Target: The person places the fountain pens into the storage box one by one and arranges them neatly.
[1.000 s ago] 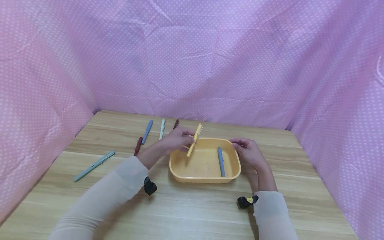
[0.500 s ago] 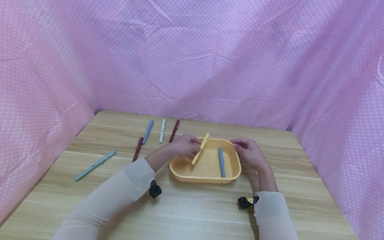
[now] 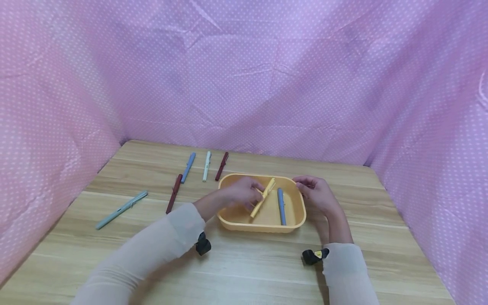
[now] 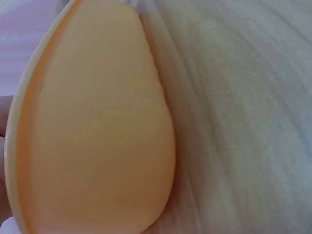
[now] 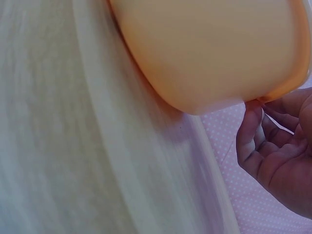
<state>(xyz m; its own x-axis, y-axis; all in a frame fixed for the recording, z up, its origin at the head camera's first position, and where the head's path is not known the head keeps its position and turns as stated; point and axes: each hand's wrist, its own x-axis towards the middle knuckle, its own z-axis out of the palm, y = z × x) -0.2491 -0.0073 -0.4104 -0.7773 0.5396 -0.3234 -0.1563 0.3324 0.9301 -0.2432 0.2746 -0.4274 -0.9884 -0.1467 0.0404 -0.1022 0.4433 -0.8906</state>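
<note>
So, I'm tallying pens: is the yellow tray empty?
Not empty: a blue pen lies in the tray. The left hand holds a yellow pen over its floor; whether they touch, I can't tell.

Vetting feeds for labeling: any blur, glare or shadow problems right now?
Head: yellow pen fairly sharp, broad shadow across the pink curtain, pale sheen on the table. Left wrist: tray fills much of the frame, soft. Right wrist: right hand clearer, table grain smeared.
</note>
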